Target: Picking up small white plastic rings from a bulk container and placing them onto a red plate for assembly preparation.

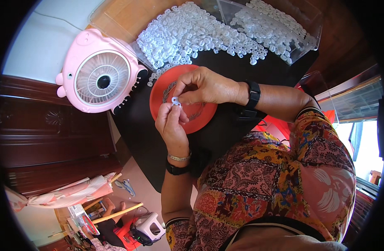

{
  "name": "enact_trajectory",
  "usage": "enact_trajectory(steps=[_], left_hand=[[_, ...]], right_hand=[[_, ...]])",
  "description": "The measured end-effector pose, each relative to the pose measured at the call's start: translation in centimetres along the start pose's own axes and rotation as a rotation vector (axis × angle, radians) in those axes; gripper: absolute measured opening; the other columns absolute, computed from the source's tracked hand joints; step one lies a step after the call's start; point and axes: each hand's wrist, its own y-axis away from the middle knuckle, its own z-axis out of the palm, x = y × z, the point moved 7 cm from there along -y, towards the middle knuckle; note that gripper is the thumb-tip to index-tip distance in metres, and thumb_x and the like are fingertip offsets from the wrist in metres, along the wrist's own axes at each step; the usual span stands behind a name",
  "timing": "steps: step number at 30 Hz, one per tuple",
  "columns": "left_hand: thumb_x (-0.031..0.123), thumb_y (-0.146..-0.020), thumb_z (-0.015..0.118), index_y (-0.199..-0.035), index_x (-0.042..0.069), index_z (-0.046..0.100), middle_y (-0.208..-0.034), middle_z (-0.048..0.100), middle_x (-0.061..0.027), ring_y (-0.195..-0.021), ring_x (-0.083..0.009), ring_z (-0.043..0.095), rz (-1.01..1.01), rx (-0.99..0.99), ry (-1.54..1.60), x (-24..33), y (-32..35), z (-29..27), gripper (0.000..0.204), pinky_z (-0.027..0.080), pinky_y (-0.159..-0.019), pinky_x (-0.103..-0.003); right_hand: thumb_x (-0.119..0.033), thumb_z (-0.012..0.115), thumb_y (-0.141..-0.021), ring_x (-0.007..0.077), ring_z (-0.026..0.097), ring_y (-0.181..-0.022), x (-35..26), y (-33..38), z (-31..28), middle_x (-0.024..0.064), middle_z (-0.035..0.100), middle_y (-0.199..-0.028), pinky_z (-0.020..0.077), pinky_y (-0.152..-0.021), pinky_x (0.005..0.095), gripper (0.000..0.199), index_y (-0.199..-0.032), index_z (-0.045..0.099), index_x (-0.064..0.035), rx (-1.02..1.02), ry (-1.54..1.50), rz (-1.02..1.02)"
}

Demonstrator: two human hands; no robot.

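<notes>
Head view, left hand: the left hand (171, 121) rises from the lower edge with its fingertips drawn together, pinching a small white plastic ring (175, 101) from below.
Head view, right hand: the right hand (204, 87) comes in from the right, thumb and forefinger closed on the same ring from above, the other fingers curled loosely.
Head view, ring: it sits between both sets of fingertips, held in the air just above the red dish (192, 113), near the dish's upper left part.
Head view, dish: round, shallow, red, lying on the black table (217, 138); a thin ring of small dark bits seems to lie inside it, too blurred to name.
Head view, heap: a big pile of white rings (188, 33) is spread on the table beyond the dish, and more lie in a clear plastic box (280, 25) to its right.
Head view, fan: a pink fan (101, 75) stands at the table's left edge, well apart from the hands.
Handling, my judgement: the ring looks very light and stiff, smooth enough to slip or flick away; it is best taken by its outer rim with fingertip pads, lightly, leaving the hole free.
Wrists: a black band on each, plus a thin bracelet on the left.
</notes>
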Motion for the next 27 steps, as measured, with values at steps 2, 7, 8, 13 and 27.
enact_trajectory(steps=[2,7,8,13,27], left_hand=[[0.013,-0.090,0.049,-0.077,0.004,0.051,-0.063,0.053,-0.0025,-0.053,-0.0094,0.049,-0.014,0.000,-0.005,-0.2,0.0,-0.1,0.016,0.036,-0.051,-0.021],[0.013,-0.090,0.049,-0.081,0.003,0.053,-0.063,0.054,-0.0040,-0.053,-0.0108,0.049,-0.025,-0.004,0.056,-0.4,0.0,-0.1,0.014,0.037,-0.052,-0.022],[0.013,-0.090,0.049,-0.081,0.003,0.053,-0.063,0.054,-0.0040,-0.053,-0.0108,0.049,-0.024,-0.006,0.054,-0.4,0.0,0.0,0.014,0.037,-0.052,-0.022],[0.014,-0.090,0.049,-0.085,0.001,0.054,-0.065,0.056,-0.0056,-0.054,-0.0130,0.053,-0.042,0.027,0.111,-0.4,0.2,0.2,0.014,0.038,-0.052,-0.023],[0.019,-0.092,0.048,-0.087,0.001,0.056,-0.066,0.057,-0.0046,-0.054,-0.0124,0.054,-0.099,0.008,0.113,-0.6,0.0,0.2,0.020,0.040,-0.052,-0.022]], right_hand=[[-0.003,0.066,-0.084,0.0087,0.060,-0.088,0.1,0.1,0.1,0.0040,0.066,-0.092,0.0477,-0.083,0.0252,0.011,-0.094,0.065,0.0013,-0.019,0.023,0.004],[-0.005,0.066,-0.084,0.0084,0.061,-0.083,0.4,0.1,0.7,0.0045,0.066,-0.088,0.0492,-0.077,0.0245,0.011,-0.093,0.064,0.0009,-0.001,-0.017,-0.059],[-0.006,0.068,-0.082,0.0078,0.062,-0.078,0.3,0.1,0.5,0.0046,0.067,-0.082,0.0502,-0.071,0.0237,0.012,-0.091,0.064,0.0004,0.035,0.012,-0.072],[-0.002,0.065,-0.084,0.0082,0.061,-0.084,0.1,0.3,0.6,0.0031,0.064,-0.090,0.0501,-0.076,0.0242,0.013,-0.097,0.061,0.0006,-0.026,-0.004,-0.042],[-0.006,0.072,-0.076,0.0174,0.065,-0.081,-1.3,0.7,1.2,0.0070,0.064,-0.089,0.0521,-0.072,0.0293,0.026,-0.099,0.060,-0.0019,-0.069,0.313,-0.147]])
